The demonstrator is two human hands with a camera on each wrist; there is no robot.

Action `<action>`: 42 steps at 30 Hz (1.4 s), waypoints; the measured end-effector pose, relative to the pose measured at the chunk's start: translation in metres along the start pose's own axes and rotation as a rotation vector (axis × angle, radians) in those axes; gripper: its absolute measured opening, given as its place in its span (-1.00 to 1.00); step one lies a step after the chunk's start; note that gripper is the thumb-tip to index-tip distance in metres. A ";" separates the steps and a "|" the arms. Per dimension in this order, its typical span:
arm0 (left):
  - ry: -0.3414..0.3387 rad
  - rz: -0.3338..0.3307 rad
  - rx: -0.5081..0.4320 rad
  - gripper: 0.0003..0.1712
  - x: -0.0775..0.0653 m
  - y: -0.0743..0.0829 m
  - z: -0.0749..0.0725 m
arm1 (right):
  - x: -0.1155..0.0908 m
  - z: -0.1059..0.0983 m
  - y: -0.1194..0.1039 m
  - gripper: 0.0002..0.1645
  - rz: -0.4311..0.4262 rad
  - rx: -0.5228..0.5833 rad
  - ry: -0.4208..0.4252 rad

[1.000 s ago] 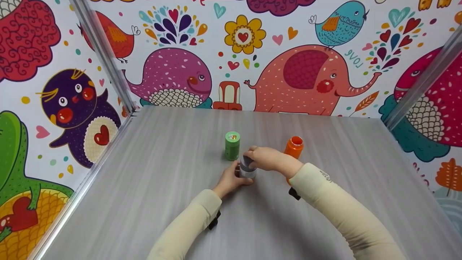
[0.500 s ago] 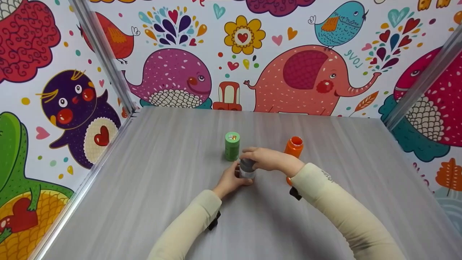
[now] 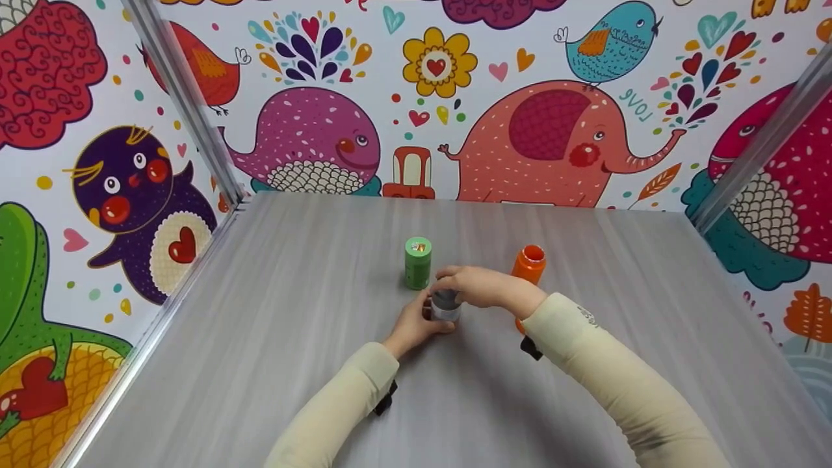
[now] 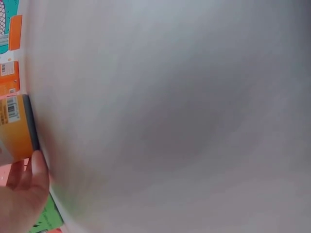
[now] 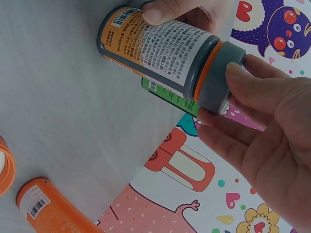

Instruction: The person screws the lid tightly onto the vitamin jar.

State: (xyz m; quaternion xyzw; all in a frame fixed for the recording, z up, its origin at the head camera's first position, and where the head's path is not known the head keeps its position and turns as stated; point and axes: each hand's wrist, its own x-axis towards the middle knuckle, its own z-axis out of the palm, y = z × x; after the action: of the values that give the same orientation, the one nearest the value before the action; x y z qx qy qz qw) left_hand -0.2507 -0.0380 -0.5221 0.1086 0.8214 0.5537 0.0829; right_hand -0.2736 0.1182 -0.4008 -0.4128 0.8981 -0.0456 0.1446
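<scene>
A grey supplement bottle (image 5: 155, 46) with an orange and white label stands on the table in front of me. My left hand (image 3: 413, 325) grips its lower part, with the thumb across the label near the base in the right wrist view. Over the top, my right hand (image 3: 481, 285) holds the grey lid (image 5: 221, 73) between thumb and fingers. A thin orange ring (image 5: 208, 70) shows between lid and bottle body. In the left wrist view, the left fingers (image 4: 40, 170) lie at the bottle's dark base edge.
A green cylindrical container (image 3: 418, 265) stands just behind the bottle. To the right is an orange bottle (image 3: 530, 263) with its mouth uncovered, and an orange ring-shaped cap (image 5: 6, 167) lies near it. Patterned wall panels (image 3: 312, 136) border the grey table (image 3: 312, 260).
The right hand's fingers have shifted on the lid, reaching slightly farther left over it. The left hand and the bottle have stayed in place.
</scene>
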 end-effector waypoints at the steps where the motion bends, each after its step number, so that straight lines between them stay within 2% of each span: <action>1: 0.002 -0.003 0.002 -0.17 0.000 0.000 0.000 | 0.000 0.000 0.000 -0.48 -0.002 -0.018 0.007; 5: 0.008 -0.011 0.013 -0.17 0.001 0.000 0.001 | 0.000 0.002 -0.001 -0.52 0.008 -0.061 0.039; 15: 0.000 -0.026 -0.001 -0.24 0.002 0.001 0.001 | 0.002 0.008 -0.004 -0.46 0.126 -0.035 0.085; 21: -0.007 -0.032 -0.017 -0.28 0.001 0.001 0.000 | -0.001 0.005 0.002 -0.23 0.103 0.059 0.065; 24: -0.007 -0.032 -0.025 -0.25 0.001 0.000 0.000 | -0.003 0.003 0.005 -0.26 0.043 0.087 0.018; 29: -0.009 -0.019 -0.053 -0.24 0.000 0.000 0.000 | -0.004 -0.001 0.007 -0.31 -0.033 0.039 -0.025; 33: -0.010 -0.013 -0.056 -0.24 0.000 0.000 0.000 | -0.004 -0.002 0.005 -0.34 -0.016 0.006 -0.021; 42: 0.000 -0.003 0.000 -0.19 0.000 0.000 0.000 | -0.002 -0.003 -0.003 -0.41 0.048 -0.065 -0.009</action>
State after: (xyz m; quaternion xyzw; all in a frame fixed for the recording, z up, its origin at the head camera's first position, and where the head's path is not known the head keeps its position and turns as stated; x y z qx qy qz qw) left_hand -0.2505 -0.0379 -0.5219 0.1074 0.8216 0.5535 0.0839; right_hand -0.2710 0.1174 -0.3970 -0.3958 0.9081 -0.0110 0.1363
